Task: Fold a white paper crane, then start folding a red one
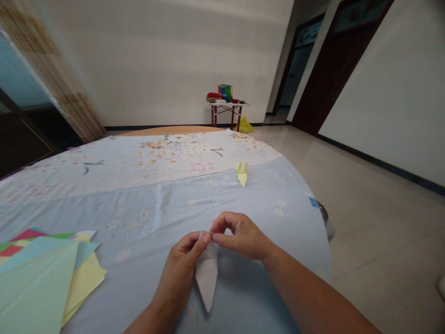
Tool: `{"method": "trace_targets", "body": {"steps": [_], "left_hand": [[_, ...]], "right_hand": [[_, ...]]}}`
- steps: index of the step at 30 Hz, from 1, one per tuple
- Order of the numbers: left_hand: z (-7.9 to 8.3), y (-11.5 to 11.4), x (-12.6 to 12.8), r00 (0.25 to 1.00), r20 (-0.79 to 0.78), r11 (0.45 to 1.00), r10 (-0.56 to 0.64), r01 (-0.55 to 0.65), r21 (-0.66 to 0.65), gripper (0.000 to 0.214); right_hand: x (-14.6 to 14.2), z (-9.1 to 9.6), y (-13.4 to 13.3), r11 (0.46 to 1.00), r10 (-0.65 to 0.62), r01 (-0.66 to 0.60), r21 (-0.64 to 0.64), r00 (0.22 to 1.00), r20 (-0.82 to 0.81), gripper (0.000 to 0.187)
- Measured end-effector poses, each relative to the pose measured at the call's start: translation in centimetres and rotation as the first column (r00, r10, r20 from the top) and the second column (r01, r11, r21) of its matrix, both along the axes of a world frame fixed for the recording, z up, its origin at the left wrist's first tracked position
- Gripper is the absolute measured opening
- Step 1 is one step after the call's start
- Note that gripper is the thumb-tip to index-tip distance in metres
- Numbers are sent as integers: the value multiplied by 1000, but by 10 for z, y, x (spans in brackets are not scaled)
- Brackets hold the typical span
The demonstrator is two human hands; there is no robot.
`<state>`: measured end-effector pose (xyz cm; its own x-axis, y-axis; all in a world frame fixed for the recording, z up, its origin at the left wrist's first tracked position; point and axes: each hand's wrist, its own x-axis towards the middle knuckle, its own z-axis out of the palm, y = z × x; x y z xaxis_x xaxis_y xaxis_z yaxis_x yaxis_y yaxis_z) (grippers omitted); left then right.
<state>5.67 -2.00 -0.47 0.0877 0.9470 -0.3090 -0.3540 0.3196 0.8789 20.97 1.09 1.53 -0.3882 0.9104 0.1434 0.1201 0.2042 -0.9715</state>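
A white folded paper (207, 278), long and narrow with its point toward me, hangs between my hands above the table's front part. My left hand (184, 260) grips its upper left side, thumb on top. At the paper's top edge, my right hand (241, 234) pinches with thumb and forefinger close to the left thumb. The fingers hide much of the paper's top end. Farther off on the cloth lies a yellow folded paper figure (242, 174) with two upright tips and a point facing me; neither hand touches it.
Loose coloured paper sheets (38, 273) are piled at the left front of the round table, which has a flowered blue and white tablecloth (139, 199). A small side table (227, 104) holding a colourful bag stands by the far wall. Tiled floor (365, 222) lies to the right.
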Motion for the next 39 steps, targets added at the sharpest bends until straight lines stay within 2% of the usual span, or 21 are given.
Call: {"method": "trace_targets", "body": {"steps": [5,10,18,22,26,30,39], "left_hand": [[4,-1,2,999,32,998,18,-16,-63,22],[3,-1,0,999,33,994,-16,20,-103,26],[6,-1,2,998,70,994,2,6,-113,24],[5,-2,1,999,54,994,-6,12,-113,25],[5,0,1,998,65,994,14,-7,-106,25],[5,1,2,992,117,996,46,-37,-78,25],[-1,4,2,989,144,999,45,-44,-9,20]], "right_hand": [[1,2,0,999,13,-13,-39,1000,9,8],[1,-2,2,999,29,-28,-41,999,18,8],[1,-2,1,999,22,-22,-45,1000,5,10],[1,-6,3,993,35,-40,-113,998,-45,18],[1,-10,8,973,-45,12,-229,989,-138,25],[1,-9,12,968,-121,78,-238,977,-174,24],[1,-13,9,982,-17,10,-187,999,-37,26]]}}
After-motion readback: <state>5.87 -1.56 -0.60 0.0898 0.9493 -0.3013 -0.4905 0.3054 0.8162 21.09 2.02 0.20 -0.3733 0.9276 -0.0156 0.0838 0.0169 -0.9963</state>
